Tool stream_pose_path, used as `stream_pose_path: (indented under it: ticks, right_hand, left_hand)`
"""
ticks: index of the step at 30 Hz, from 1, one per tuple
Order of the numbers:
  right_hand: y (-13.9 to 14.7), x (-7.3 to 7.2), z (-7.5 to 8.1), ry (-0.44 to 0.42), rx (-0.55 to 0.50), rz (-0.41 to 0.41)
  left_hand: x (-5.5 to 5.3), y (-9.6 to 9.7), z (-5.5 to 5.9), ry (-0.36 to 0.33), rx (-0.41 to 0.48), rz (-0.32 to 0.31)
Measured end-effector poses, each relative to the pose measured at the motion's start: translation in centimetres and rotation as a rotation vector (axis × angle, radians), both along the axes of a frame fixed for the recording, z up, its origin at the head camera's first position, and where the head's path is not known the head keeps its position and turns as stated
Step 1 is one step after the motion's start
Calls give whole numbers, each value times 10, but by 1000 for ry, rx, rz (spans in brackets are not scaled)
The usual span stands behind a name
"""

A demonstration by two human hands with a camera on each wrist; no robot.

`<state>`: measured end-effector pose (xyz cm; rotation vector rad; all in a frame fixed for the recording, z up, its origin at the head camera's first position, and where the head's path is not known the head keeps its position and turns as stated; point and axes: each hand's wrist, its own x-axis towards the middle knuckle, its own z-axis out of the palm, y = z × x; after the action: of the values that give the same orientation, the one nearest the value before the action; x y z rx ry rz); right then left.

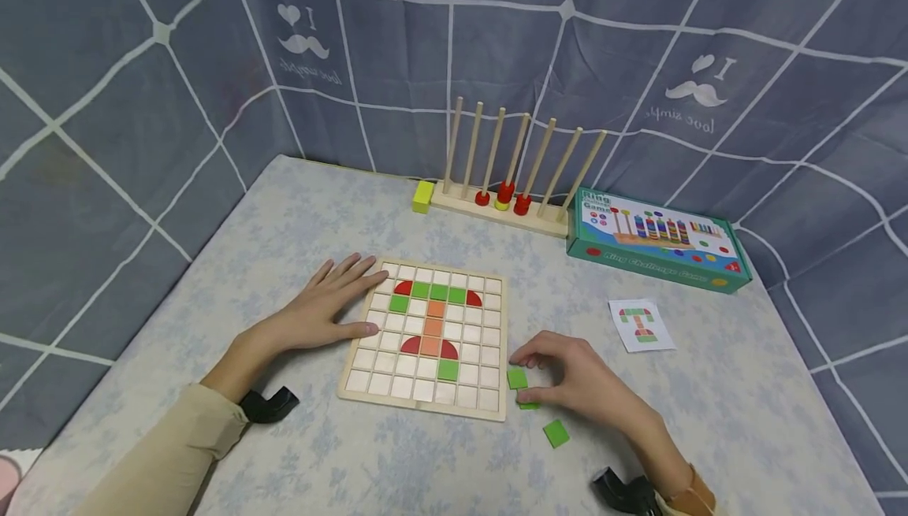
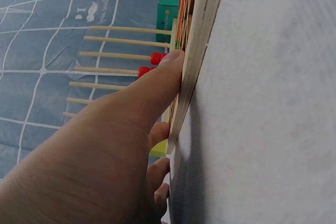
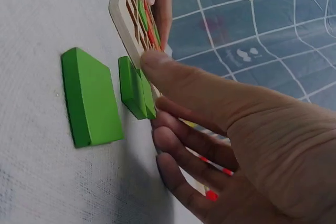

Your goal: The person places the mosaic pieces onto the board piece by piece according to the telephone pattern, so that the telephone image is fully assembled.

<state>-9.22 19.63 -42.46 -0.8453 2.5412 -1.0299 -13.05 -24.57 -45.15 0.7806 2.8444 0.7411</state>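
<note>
Currently I am watching the left hand (image 1: 322, 311) lying flat, fingers straight, against the left edge of the wooden grid board (image 1: 429, 339), probably steadying it. To its right, the right hand (image 1: 578, 382) is curling over a green square tile (image 1: 517, 378) lying flat on the table (image 1: 284, 209) just beside the board's right edge, without clearly pinching it; square, it is showing no long axis.
</note>
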Motion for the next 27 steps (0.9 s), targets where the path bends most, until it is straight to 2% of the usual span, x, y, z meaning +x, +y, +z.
stream_pose_path:
  ticks: [5,10,22,27]
  right_hand:
    - [-1,0,-1,-11,6,69]
    - [0,-1,0,-30,-7,82]
    - [0,-1,-2,-65,-56,24]
    - [-4,-3,2,-106,-78,-5]
  left_hand:
    - [3,-1,1,-4,-4,8]
    - [5,-1,1,-3,2,11]
    - [3,-1,1,9,2,5]
    - [1,1,2,14,11,1]
